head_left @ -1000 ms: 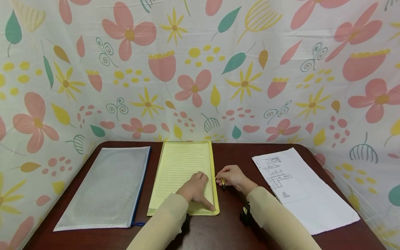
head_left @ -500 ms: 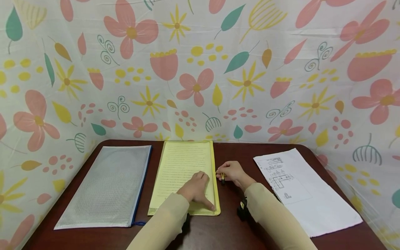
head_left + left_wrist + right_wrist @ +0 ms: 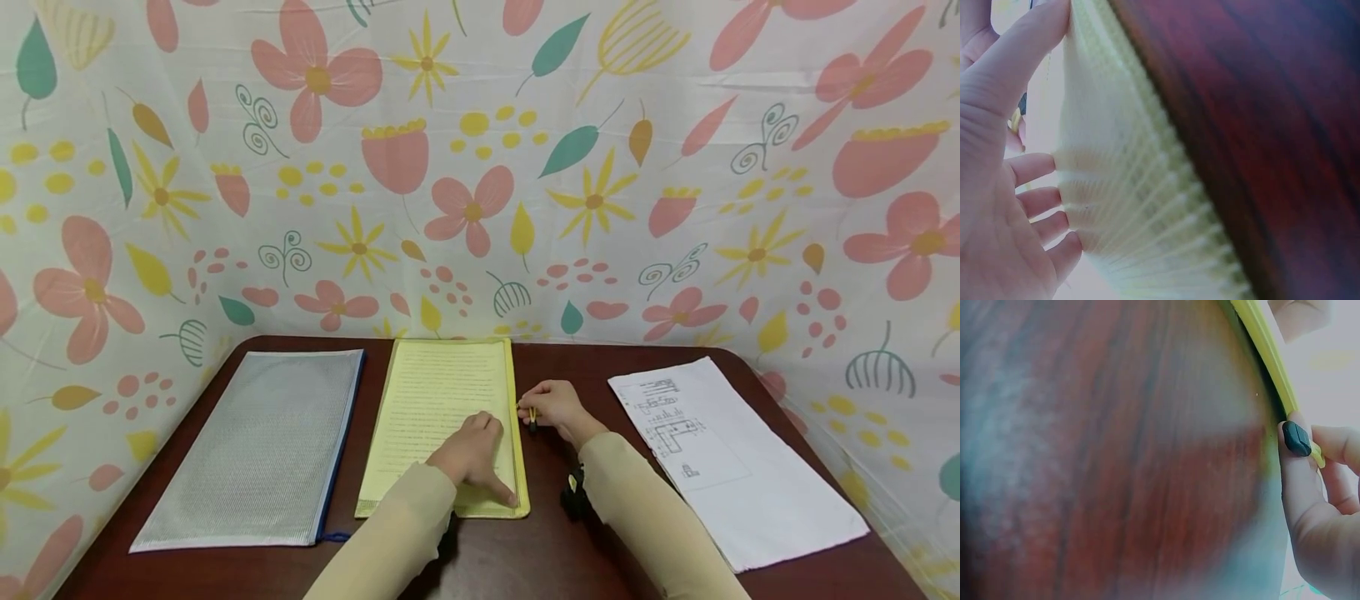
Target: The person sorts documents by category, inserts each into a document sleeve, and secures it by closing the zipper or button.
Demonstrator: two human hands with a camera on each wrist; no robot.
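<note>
- The yellow pouch (image 3: 427, 400) lies flat near the middle of the dark red-brown table (image 3: 495, 567), its far edge close to the flowered curtain (image 3: 465, 167). It is see-through, with lines of print showing all down it and a brighter yellow strip along its right side.
- A mesh pouch with a blue edge (image 3: 255, 450) lies well off to its left; a white sheet with line drawings (image 3: 772, 492) lies to its right.
- The left hand (image 3: 471, 454) rests on the lower right part of the yellow pouch, thumb spread well away from the fingers and reaching down by the near right corner, pressing and not gripping.
- The right hand (image 3: 558, 411) is at the pouch's right edge, thumb and fingers pinched together on the zipper pull (image 3: 1296, 439).
- From the left wrist you can see the pouch's ribbed weave up close, and the four fingertips against it, slightly apart; from above, the back of the hand hides most of that.
- From the right wrist, the pull's black end lies across the thumb, with a bit of yellow poking out beyond; from above it's only a small dark dangle.
</note>
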